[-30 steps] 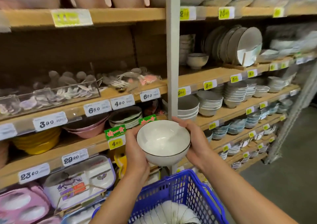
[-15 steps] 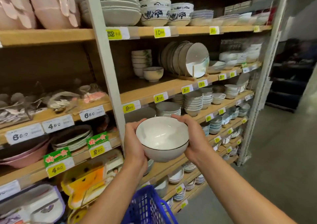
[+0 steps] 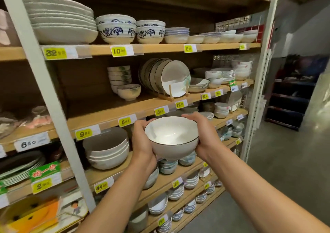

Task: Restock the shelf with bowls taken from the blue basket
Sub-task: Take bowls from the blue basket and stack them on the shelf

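Before the shelf point(image 3: 114, 110) edge, bowl point(image 3: 171, 137) is clamped by both hands' fingers point(image 3: 142, 125); it should be lowered level.

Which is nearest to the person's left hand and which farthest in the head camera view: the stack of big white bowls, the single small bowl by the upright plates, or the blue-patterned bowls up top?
From the left hand:
1. Stack of big white bowls, just to its left, one shelf down.
2. Single small bowl, above, on the middle shelf.
3. Blue-patterned bowls, highest, on the upper shelf.

One held bowl point(image 3: 171, 137), two hands point(image 3: 143, 143).
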`<action>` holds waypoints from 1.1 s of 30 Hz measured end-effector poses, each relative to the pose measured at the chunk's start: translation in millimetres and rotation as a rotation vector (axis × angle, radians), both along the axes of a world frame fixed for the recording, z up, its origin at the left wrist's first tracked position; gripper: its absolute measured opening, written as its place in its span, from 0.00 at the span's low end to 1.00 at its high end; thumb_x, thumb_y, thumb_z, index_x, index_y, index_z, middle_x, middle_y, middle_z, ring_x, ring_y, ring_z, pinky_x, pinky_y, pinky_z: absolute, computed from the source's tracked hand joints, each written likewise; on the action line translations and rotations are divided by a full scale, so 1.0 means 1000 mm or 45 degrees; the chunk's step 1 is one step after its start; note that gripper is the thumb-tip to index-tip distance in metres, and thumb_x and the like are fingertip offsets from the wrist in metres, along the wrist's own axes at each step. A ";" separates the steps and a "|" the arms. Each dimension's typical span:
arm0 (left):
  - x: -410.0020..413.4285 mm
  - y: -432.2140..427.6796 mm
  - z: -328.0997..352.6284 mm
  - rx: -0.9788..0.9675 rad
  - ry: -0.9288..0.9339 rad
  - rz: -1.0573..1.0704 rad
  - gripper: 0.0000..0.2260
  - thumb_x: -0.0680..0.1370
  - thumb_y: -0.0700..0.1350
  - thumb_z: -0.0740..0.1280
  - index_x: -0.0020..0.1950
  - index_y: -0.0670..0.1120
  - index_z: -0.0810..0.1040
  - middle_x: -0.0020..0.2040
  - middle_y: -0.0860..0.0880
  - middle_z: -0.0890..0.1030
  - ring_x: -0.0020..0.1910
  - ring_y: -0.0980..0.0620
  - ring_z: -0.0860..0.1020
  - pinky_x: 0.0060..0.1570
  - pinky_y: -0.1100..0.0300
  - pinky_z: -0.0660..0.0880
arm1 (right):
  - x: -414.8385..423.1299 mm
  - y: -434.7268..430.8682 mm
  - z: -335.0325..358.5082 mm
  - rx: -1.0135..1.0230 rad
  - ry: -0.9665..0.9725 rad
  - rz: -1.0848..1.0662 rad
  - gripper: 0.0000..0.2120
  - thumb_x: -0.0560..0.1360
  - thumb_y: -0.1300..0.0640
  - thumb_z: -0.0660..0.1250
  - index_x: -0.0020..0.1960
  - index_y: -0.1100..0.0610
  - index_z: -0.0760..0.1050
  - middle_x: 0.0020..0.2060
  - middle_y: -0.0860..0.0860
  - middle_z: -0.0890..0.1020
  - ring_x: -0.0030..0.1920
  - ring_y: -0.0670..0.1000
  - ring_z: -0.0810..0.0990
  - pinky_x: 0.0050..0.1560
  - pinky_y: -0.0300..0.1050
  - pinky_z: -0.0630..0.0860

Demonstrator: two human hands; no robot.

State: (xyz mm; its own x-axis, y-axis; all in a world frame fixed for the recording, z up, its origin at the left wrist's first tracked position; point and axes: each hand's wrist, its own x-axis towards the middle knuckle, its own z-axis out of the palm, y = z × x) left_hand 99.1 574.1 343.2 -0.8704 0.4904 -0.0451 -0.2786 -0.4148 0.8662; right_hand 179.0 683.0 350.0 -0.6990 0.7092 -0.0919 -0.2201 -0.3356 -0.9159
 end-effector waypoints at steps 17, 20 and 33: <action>-0.153 0.089 0.029 -0.093 0.068 0.260 0.17 0.75 0.44 0.57 0.58 0.44 0.80 0.51 0.42 0.84 0.47 0.43 0.81 0.35 0.57 0.78 | -0.168 0.105 0.030 -0.011 -0.011 0.158 0.20 0.74 0.68 0.53 0.58 0.57 0.79 0.52 0.58 0.81 0.50 0.60 0.80 0.39 0.49 0.81; -0.182 0.101 0.032 -0.096 0.075 0.302 0.17 0.75 0.44 0.56 0.56 0.44 0.81 0.49 0.42 0.84 0.45 0.42 0.81 0.34 0.56 0.78 | -0.205 0.119 0.033 0.037 -0.014 0.171 0.21 0.73 0.68 0.54 0.58 0.58 0.80 0.54 0.59 0.80 0.54 0.62 0.79 0.51 0.56 0.81; -0.275 0.134 0.022 -0.239 0.054 0.514 0.22 0.72 0.41 0.57 0.61 0.35 0.78 0.57 0.38 0.82 0.57 0.38 0.79 0.60 0.43 0.75 | -0.325 0.160 0.022 0.010 -0.040 0.384 0.21 0.74 0.71 0.53 0.63 0.63 0.75 0.57 0.63 0.79 0.55 0.64 0.79 0.52 0.57 0.79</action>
